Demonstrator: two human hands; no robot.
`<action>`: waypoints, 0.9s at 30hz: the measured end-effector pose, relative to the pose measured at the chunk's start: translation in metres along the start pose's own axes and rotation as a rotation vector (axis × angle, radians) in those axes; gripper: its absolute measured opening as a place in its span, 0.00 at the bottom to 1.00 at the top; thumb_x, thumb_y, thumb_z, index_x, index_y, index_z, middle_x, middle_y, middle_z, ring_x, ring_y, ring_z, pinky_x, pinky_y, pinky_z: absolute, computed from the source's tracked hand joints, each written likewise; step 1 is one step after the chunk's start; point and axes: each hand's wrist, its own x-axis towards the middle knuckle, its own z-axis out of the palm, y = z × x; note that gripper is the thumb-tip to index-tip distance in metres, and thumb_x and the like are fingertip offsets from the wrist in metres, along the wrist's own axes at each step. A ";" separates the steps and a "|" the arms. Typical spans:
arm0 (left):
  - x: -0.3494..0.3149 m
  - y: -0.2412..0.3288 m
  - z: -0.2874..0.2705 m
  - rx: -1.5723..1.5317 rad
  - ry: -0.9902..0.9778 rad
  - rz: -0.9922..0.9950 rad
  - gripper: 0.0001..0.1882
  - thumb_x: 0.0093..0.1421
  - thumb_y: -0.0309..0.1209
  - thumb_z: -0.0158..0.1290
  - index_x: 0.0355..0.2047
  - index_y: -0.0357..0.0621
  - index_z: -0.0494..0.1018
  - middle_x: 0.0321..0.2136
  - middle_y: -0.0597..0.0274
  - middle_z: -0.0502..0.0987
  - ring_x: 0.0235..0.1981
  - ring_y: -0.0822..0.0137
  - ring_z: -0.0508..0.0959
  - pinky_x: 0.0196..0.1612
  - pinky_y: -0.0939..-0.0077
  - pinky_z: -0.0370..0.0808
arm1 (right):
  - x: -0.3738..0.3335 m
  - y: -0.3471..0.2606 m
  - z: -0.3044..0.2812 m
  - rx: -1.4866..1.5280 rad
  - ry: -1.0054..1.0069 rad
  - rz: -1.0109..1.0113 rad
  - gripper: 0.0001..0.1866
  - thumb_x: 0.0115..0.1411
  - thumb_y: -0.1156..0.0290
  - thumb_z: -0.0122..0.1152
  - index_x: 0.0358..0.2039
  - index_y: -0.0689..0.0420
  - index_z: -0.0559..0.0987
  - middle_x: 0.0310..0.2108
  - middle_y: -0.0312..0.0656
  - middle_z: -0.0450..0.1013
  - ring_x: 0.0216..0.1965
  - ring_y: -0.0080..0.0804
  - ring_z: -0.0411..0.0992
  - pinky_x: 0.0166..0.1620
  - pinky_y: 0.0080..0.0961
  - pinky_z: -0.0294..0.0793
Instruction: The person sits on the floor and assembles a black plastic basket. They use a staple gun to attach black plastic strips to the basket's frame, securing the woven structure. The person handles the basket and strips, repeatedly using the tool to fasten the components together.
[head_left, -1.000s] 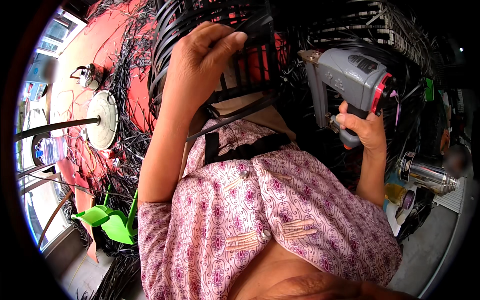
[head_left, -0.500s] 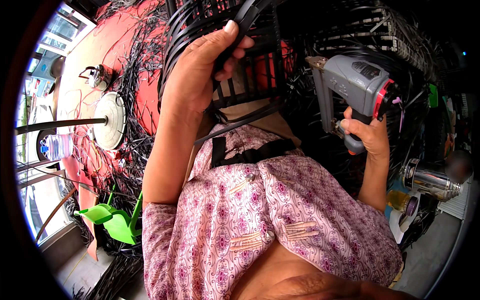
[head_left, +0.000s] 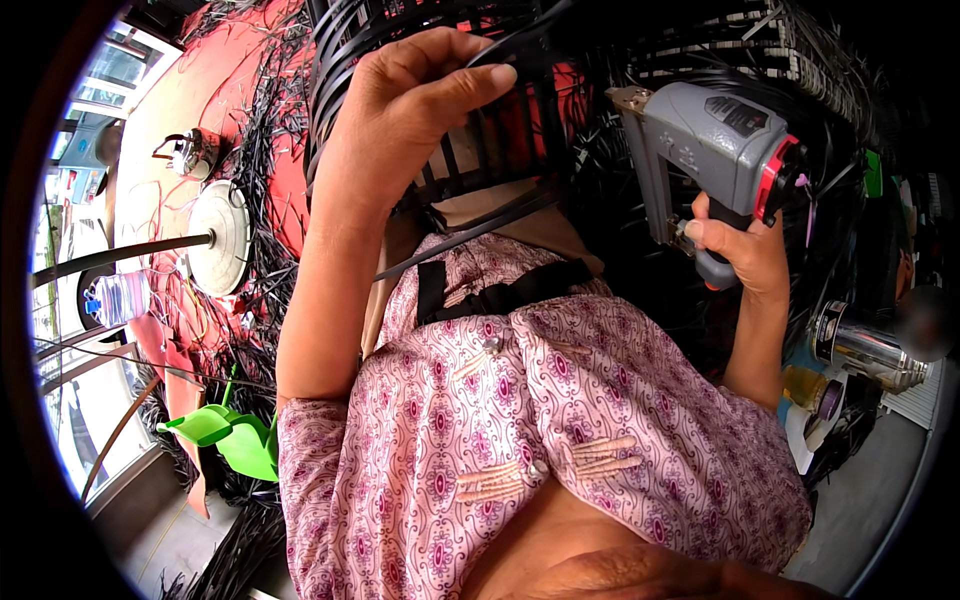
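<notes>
A small dark rectangular label [head_left: 737,113] sits on the top face of the grey stapler body, just above the fingers [head_left: 722,232] of the right hand. Well to the left of the left hand's fingers [head_left: 462,82], near the picture's rim, lies a clear plastic bottle [head_left: 116,297] with a blue cap and a pale blue label band around its middle. No signs or screens show.

Short-sleeved shirt [head_left: 560,420], pink with purple paisley print, small buttons; black strap [head_left: 500,295] across chest; forearms bare.
</notes>
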 end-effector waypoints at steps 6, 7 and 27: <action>0.012 -0.012 -0.001 0.180 -0.087 0.064 0.10 0.58 0.30 0.60 0.40 0.40 0.78 0.30 0.73 0.77 0.29 0.81 0.71 0.36 0.86 0.67 | -0.001 -0.001 0.003 -0.009 0.026 -0.060 0.17 0.43 0.77 0.71 0.34 0.60 0.76 0.25 0.32 0.71 0.23 0.17 0.68 0.27 0.14 0.66; 0.014 -0.014 -0.001 0.206 -0.095 0.081 0.10 0.59 0.29 0.59 0.40 0.39 0.78 0.30 0.73 0.77 0.31 0.81 0.72 0.37 0.86 0.68 | -0.002 -0.001 0.003 -0.009 0.028 -0.048 0.17 0.43 0.77 0.71 0.34 0.59 0.76 0.26 0.32 0.71 0.23 0.16 0.67 0.27 0.14 0.66; 0.021 -0.042 0.037 0.595 0.259 0.183 0.16 0.53 0.26 0.61 0.43 0.41 0.76 0.23 0.64 0.77 0.25 0.75 0.76 0.33 0.79 0.72 | 0.011 0.006 -0.010 -0.074 -0.074 -0.053 0.22 0.42 0.76 0.75 0.39 0.62 0.77 0.32 0.36 0.74 0.33 0.25 0.72 0.39 0.24 0.73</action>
